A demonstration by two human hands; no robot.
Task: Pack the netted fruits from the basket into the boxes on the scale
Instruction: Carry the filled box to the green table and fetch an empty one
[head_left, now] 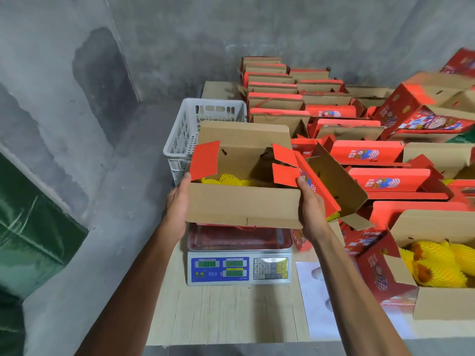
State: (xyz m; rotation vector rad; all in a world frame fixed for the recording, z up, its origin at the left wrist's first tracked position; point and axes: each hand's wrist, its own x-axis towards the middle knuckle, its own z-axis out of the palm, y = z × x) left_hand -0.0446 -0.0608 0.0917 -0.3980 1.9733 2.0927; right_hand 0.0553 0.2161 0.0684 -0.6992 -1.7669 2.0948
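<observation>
Centre frame, the left hand [177, 201] and right hand [312, 209] clamp an open brown-and-red cardboard box [244, 201] just above the steel-topped electronic scale [239, 255]; yellow foam-netted fruits [226, 179] inside. Looks filled, white plastic basket [190, 129] behind looks emptied.

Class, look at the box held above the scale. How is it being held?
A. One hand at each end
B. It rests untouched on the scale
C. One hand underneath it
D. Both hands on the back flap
A: the left hand and right hand grip opposite ends of the open box, above the scale.
</observation>
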